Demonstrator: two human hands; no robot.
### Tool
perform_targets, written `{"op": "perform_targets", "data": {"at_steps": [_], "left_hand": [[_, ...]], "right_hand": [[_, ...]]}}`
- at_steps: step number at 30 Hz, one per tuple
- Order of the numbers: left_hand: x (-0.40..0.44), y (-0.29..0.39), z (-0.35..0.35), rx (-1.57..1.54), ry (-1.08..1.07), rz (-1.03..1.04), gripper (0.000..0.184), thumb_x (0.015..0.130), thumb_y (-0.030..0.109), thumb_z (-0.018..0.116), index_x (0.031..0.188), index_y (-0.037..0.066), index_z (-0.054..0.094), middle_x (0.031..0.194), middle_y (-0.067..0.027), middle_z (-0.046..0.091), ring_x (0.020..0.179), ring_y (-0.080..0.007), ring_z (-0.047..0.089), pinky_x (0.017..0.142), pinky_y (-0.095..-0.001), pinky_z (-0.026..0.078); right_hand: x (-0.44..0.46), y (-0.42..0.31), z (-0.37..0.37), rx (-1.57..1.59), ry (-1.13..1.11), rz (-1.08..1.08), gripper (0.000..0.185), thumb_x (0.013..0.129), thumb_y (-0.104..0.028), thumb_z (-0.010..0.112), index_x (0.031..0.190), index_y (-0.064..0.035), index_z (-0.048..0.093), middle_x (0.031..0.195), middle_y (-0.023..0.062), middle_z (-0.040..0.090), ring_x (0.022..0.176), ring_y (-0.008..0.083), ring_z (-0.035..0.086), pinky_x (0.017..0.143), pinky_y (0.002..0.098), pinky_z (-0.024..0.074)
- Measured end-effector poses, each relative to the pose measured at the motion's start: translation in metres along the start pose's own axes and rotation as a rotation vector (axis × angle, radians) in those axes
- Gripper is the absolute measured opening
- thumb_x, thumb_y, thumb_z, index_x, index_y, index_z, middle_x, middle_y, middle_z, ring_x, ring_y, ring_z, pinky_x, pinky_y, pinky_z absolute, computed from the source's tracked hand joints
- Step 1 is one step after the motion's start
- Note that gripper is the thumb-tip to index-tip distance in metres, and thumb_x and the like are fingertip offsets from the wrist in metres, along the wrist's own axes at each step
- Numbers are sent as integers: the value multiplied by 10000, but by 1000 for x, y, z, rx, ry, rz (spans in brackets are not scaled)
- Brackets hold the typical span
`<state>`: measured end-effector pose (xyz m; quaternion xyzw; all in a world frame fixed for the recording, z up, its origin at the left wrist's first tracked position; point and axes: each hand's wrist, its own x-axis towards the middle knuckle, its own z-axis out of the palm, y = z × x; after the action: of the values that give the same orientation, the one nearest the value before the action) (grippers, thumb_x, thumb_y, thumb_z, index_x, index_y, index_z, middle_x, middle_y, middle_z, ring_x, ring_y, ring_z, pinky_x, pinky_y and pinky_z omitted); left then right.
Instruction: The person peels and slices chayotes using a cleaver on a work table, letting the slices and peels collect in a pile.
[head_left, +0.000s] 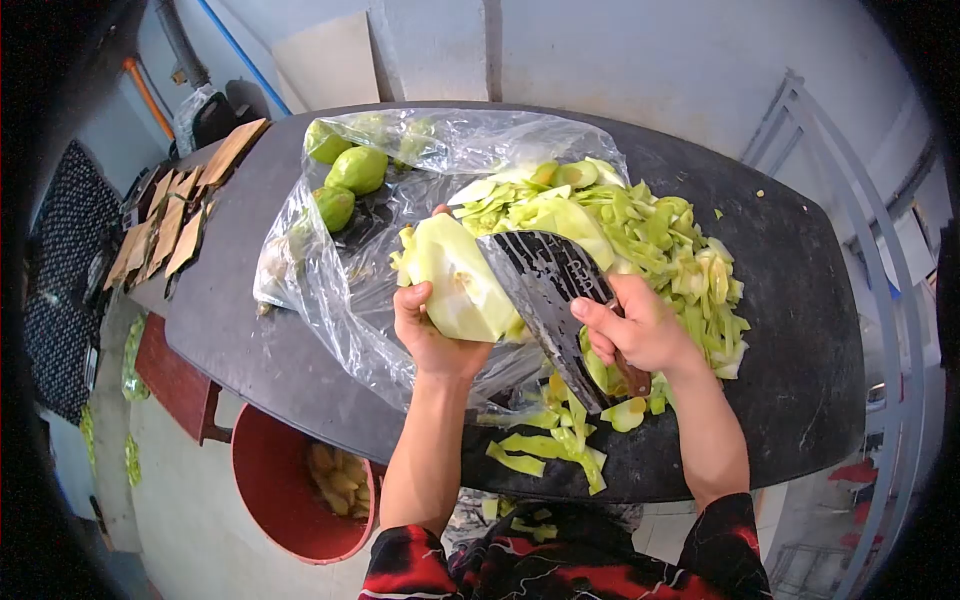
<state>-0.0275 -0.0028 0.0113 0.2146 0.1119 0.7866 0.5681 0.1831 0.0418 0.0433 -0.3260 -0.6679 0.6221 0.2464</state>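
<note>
My left hand (437, 330) is wrapped around a large peeled pale green fruit (455, 275), with a flat cut face turned up; its exact kind is unclear. In my right hand (640, 325) is a cleaver (550, 295), gripped by its brown wooden handle. The broad dark blade is wet, and its upper end is at the right side of the fruit. Beneath and beyond the blade lies a big heap of green peelings (640, 230). More strips of peel (560, 445) lie near the table's front edge.
A clear plastic bag (340, 310) is spread over the dark table (250, 300), with several whole green fruits (358, 170) on it. Below the left edge stands a red bucket (270, 500) holding yellowish pieces. Grey metal railing (850, 180) rises at right; cardboard pieces (185, 210) lie at left.
</note>
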Motion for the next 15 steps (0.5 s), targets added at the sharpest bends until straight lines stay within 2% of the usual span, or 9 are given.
{"op": "perform_targets", "data": {"at_steps": [2,11,15], "left_hand": [[-1,0,0,2,10,7,792,734,312,563,1466,67,384,1296,-88,561,1130,-231,576,997,-374,457],[0,3,-3,16,41,20,796,717,309,555,1458,72,384,1290,-91,557,1128,-231,582,987,-372,476],[-1,2,3,15,37,20,800,714,315,564,1456,75,385,1297,-104,551,1172,-256,562,1017,-396,456]], "right_hand": [[0,0,0,20,-9,5,201,981,-205,590,947,-25,508,548,-10,466,453,82,458,446,266,418],[-1,0,-2,-37,13,-1,195,989,-197,582,947,-22,507,552,-14,471,452,75,456,445,259,412],[0,0,-1,-39,12,4,202,989,-203,584,946,-22,505,553,-16,469,453,74,458,448,256,412]]}}
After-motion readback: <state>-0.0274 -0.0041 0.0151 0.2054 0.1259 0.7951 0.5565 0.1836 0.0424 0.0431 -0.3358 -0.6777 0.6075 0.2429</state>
